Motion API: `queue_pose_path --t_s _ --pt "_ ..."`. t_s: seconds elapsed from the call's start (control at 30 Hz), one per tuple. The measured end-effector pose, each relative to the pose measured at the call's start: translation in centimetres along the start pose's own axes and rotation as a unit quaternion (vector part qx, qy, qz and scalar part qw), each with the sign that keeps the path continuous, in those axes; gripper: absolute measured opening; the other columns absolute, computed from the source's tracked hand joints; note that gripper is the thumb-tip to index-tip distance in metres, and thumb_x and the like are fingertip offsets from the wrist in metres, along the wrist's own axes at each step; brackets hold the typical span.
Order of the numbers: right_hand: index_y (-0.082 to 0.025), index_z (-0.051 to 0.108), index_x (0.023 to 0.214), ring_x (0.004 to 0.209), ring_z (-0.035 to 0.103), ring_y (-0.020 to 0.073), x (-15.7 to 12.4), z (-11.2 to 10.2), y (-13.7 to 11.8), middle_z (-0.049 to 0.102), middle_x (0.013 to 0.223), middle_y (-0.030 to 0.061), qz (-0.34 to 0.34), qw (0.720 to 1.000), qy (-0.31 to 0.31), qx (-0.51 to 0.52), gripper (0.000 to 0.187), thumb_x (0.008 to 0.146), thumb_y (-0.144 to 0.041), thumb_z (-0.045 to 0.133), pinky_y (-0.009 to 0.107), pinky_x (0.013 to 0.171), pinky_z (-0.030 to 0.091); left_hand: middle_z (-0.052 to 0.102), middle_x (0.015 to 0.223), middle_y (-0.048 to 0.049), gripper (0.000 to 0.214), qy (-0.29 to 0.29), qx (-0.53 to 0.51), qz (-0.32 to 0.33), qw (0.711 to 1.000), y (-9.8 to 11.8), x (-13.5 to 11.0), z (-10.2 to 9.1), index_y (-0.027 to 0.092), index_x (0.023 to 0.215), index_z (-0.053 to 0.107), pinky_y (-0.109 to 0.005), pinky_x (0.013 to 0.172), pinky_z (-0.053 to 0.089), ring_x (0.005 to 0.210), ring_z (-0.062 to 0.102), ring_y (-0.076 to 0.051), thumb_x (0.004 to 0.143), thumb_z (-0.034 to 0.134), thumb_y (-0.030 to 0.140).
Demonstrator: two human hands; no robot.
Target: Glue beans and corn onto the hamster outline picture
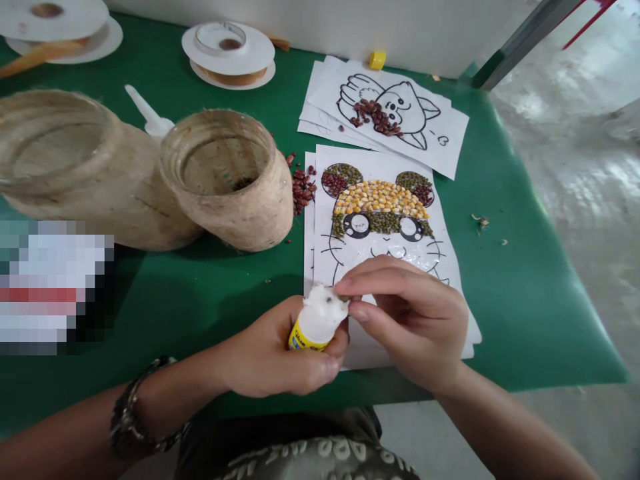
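While wrapping the left hand [285,360]'s fingers round the glue bottle [320,320], near the desk [540,293]'s front edge and over the lower left corner of the seeded drawing [385,245], pinching with the right hand [415,313]'s thumb and forefinger at the glue-caked top, seemingly on a greenish bit [343,298], too small for telling what. Possibly risking a drip onto the drawing by squeezing too hard, gummed fingertips by touching the caked top, or lifted seeds by brushing the sheet with sticky skin; perhaps also scattering red beans [303,190] by reaching carelessly leftward. Counting one glue bottle; two twine-wrapped jars toward the desk's left edge, one smaller jar [245,217], one larger jar [135,193]; two spools near the back edge, one plain spool [85,23], one tape-topped spool [257,57]; one white scoop [145,110]; one yellow ring [377,60]; two uppermost drawings, including one bean-strewn drawing [425,110]; leaving beans and seeds uncounted for crowding too thickly.
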State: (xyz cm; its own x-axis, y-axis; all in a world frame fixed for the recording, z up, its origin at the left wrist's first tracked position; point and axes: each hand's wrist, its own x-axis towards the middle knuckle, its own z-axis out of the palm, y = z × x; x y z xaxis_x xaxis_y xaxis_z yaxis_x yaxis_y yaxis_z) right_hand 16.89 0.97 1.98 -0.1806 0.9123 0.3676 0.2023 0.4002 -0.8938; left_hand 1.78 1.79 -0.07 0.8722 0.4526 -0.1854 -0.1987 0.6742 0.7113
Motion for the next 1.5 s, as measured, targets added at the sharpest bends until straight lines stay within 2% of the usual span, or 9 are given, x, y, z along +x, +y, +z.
queue_pose_path --t_s 0.17,0.53,0.7,0.9,1.17,1.33,1.5 --pt "-0.022 0.067 0.083 0.069 0.061 0.0113 -0.1 0.0 -0.1 0.068 0.074 0.0008 0.014 1.000 -0.003 0.014 0.015 0.072 -0.012 0.062 0.022 0.061 0.052 0.033 0.044 0.0080 0.017 -0.009 0.003 -0.002 1.000 0.0 0.0 0.0 0.018 0.052 0.037 -0.016 0.034 0.021 0.036 0.027 -0.002 0.061 0.049 0.010" --pt "-0.022 0.067 0.080 0.067 0.060 0.0126 -0.3 0.0 -0.3 0.066 0.072 0.0007 0.054 0.998 -0.009 0.044 0.014 0.074 -0.012 0.060 0.025 0.059 0.051 0.036 0.044 0.0072 0.015 0.009 0.030 0.009 0.999 0.0 0.2 0.0 0.018 0.052 0.039 -0.016 0.034 0.023 0.038 0.030 -0.003 0.059 0.047 0.008" --pt "-0.022 0.068 0.081 0.066 0.058 0.0104 -0.1 0.1 -0.2 0.065 0.072 0.0001 0.092 0.990 -0.006 0.102 0.014 0.075 -0.012 0.059 0.022 0.060 0.050 0.034 0.044 0.0078 0.016 0.001 0.024 0.007 1.000 0.0 0.2 0.0 0.018 0.052 0.037 -0.016 0.035 0.024 0.038 0.029 -0.003 0.058 0.046 0.007" --pt "-0.022 0.068 0.081 0.061 0.054 0.0035 -0.2 0.3 0.2 0.063 0.071 -0.0030 0.168 0.957 -0.012 0.238 0.014 0.076 -0.014 0.059 0.014 0.055 0.046 0.032 0.044 0.0084 0.017 0.001 0.023 0.009 1.000 0.2 0.2 0.0 0.018 0.051 0.036 -0.015 0.033 0.022 0.035 0.027 -0.001 0.059 0.046 0.008" --pt "-0.022 0.068 0.078 0.057 0.053 0.0005 0.0 0.0 0.9 0.062 0.067 -0.0047 0.266 0.885 -0.035 0.381 0.007 0.074 -0.023 0.063 0.009 0.056 0.046 0.034 0.045 0.0089 0.016 -0.014 0.006 0.004 1.000 0.1 0.2 -0.2 0.018 0.053 0.036 -0.014 0.032 0.022 0.034 0.026 0.000 0.061 0.047 0.009" --pt "-0.021 0.067 0.075 0.056 0.053 0.0022 0.3 -0.5 0.8 0.061 0.065 -0.0042 0.275 0.875 -0.033 0.397 0.004 0.071 -0.020 0.065 0.012 0.054 0.045 0.036 0.046 0.0091 0.018 -0.012 -0.004 -0.006 1.000 -0.1 0.2 -0.3 0.018 0.055 0.037 -0.014 0.030 0.019 0.031 0.026 0.000 0.063 0.052 0.013" --pt "-0.020 0.066 0.070 0.055 0.053 0.0017 0.7 -1.7 0.9 0.060 0.063 -0.0047 0.291 0.876 0.012 0.384 0.003 0.068 -0.020 0.068 0.011 0.051 0.044 0.036 0.048 0.0088 0.019 -0.021 -0.020 -0.002 1.000 -0.4 0.0 -0.3 0.017 0.058 0.038 -0.013 0.030 0.018 0.032 0.024 0.001 0.069 0.054 0.018"
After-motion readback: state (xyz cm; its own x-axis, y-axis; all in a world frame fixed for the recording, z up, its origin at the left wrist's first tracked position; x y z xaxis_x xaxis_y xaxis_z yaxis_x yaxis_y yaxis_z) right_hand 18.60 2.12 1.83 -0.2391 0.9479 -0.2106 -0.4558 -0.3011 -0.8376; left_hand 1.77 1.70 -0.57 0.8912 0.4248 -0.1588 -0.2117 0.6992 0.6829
